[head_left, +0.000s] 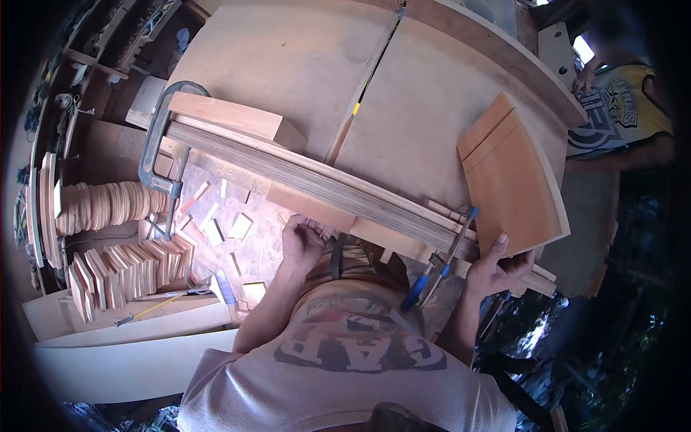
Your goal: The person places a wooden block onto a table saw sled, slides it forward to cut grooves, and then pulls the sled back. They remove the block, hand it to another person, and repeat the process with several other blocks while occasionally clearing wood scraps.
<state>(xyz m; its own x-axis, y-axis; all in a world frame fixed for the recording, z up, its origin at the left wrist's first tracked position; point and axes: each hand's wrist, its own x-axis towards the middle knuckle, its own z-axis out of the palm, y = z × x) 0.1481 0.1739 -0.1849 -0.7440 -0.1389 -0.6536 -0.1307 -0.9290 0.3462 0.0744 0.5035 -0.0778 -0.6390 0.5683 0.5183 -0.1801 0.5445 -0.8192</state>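
My right hand (497, 271) grips the near corner of a curved wooden panel (515, 183), thumb on top and fingers underneath. A groove crosses the panel near its far end. The panel slants over the right side of the worktable. My left hand (305, 241) is curled closed in front of my waist, close to a reddish board (311, 209) at the table's near edge. Whether anything is in its fingers is hidden. Between my hands and the tabletop runs a long layered wooden fence (309, 171), held by a C-clamp (152, 144) at left and a blue bar clamp (458, 237) at right.
The worktable (273, 65) has a slot with a yellow mark (356, 109). A wooden block (227, 115) sits behind the fence. Stacked wood pieces (129, 270) and offcuts (240, 226) lie at lower left. Another person (619, 108) stands at far right.
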